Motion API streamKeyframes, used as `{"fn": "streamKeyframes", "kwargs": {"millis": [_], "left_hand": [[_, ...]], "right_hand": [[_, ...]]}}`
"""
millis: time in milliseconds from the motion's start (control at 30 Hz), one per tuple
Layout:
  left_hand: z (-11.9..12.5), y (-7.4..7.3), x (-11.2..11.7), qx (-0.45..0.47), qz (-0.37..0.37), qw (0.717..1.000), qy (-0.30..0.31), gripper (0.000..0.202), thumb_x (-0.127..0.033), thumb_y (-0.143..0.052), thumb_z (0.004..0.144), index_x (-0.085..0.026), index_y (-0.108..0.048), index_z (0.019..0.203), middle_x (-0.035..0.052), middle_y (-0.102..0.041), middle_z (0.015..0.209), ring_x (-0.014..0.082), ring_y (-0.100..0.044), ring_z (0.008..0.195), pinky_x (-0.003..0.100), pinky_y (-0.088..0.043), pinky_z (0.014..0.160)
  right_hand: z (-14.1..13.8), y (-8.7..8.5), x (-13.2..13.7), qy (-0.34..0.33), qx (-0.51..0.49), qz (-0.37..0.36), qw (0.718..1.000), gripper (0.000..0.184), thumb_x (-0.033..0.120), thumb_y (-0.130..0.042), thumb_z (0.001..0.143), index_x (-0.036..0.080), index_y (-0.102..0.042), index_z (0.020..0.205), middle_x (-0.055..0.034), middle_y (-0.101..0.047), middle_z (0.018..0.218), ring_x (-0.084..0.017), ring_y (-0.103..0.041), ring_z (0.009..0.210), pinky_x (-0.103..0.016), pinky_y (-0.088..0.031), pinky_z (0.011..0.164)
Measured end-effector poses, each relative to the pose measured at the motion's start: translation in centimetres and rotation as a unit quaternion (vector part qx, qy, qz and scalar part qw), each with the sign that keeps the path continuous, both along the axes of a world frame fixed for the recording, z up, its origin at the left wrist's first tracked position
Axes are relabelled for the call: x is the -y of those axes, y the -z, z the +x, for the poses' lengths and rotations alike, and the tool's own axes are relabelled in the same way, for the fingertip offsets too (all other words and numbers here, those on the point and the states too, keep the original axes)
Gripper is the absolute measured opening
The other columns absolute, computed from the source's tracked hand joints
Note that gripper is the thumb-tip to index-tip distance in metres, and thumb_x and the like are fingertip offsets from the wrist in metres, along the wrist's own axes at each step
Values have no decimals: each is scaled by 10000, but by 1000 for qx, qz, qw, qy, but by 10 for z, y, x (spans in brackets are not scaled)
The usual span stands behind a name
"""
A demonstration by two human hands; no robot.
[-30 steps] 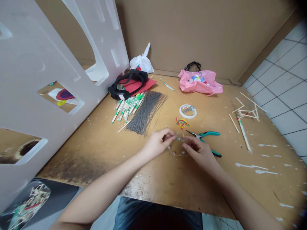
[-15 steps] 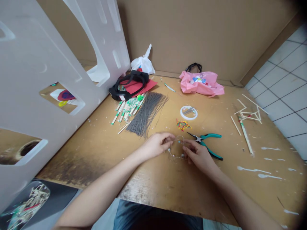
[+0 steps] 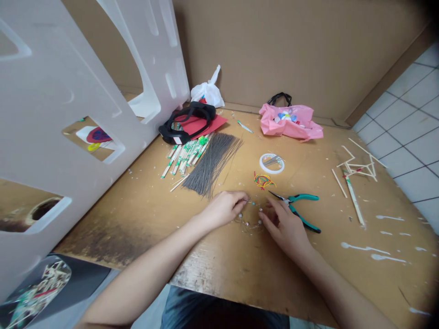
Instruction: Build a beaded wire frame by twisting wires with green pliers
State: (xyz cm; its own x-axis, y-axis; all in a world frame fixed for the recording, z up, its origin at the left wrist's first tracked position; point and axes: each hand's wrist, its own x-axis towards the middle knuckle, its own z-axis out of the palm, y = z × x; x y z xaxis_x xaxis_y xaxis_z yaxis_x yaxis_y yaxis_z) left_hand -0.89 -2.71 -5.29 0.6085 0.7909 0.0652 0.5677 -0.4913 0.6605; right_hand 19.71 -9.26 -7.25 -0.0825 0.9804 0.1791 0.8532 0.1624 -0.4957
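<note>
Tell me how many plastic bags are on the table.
2. A white bag sits at the back by the cardboard wall, behind the red paper; a pink bag lies to its right, also near the wall. Others may be hidden behind the white panel.

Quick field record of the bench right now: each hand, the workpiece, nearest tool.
left hand: pinching one end of the beaded wire
right hand: fingers resting on the wire's other side
beaded wire: thin loop with small beads, lying on the table between the hands
pliers: teal-handled, on the table just beyond the right hand
rubber bands: behind the wire
</note>
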Motion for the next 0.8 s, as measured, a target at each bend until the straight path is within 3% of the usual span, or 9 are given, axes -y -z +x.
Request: {"fn": "streamKeyframes", "kwargs": {"millis": [100, 267, 433, 600, 800], "left_hand": [[0, -4, 1, 0, -12, 1000, 1, 235, -256, -427, 906, -202, -640, 988, 35, -711, 909, 147, -657, 785, 232, -470, 713], [-4, -10, 0, -22, -19, 1000, 0, 308, -218, -348, 921, -188, -619, 1064, 65, -707, 993, 174, -665, 887, 271, -486, 792], [-10, -12, -4, -42, -9, 998, -40, 371, -134, -338, 882, -186, -558, 1176, 77, -693, 1065, 184, -661, 936, 297, -482, 839], [-10, -18, -4, -82, 14, 995, -50, 313, -333, -311, 947, -194, -592, 942, 65, -695, 884, 198, -664, 820, 279, -471, 726], [-11, -21, -6, -109, 28, 990, -86, 290, -273, -295, 953, -187, -565, 895, 65, -675, 827, 192, -651, 797, 266, -442, 705]], "right_hand": [[-3, 2, 2, -42, 48, 64, 996, 666, 528, -571, 800, 169, -442, 1345, -169, -556, 1276, -322, -518, 1182, -505, -440, 968], [-9, 10, 3, -119, 64, 29, 990, 997, 523, -672, 708, 156, -160, 1481, -195, -396, 1434, -326, -362, 1334, -516, -366, 1059], [-8, 13, 3, -118, 66, 13, 991, 1008, 498, -666, 721, 180, -101, 1493, -191, -380, 1448, -325, -345, 1346, -524, -351, 1068], [-6, 12, 2, -114, 64, 22, 991, 997, 535, -639, 740, 190, -90, 1497, -190, -371, 1455, -332, -342, 1347, -534, -346, 1069], [-3, 11, 2, -114, 51, 29, 992, 938, 527, -604, 779, 194, -102, 1498, -185, -377, 1452, -328, -353, 1341, -533, -351, 1064]]}}
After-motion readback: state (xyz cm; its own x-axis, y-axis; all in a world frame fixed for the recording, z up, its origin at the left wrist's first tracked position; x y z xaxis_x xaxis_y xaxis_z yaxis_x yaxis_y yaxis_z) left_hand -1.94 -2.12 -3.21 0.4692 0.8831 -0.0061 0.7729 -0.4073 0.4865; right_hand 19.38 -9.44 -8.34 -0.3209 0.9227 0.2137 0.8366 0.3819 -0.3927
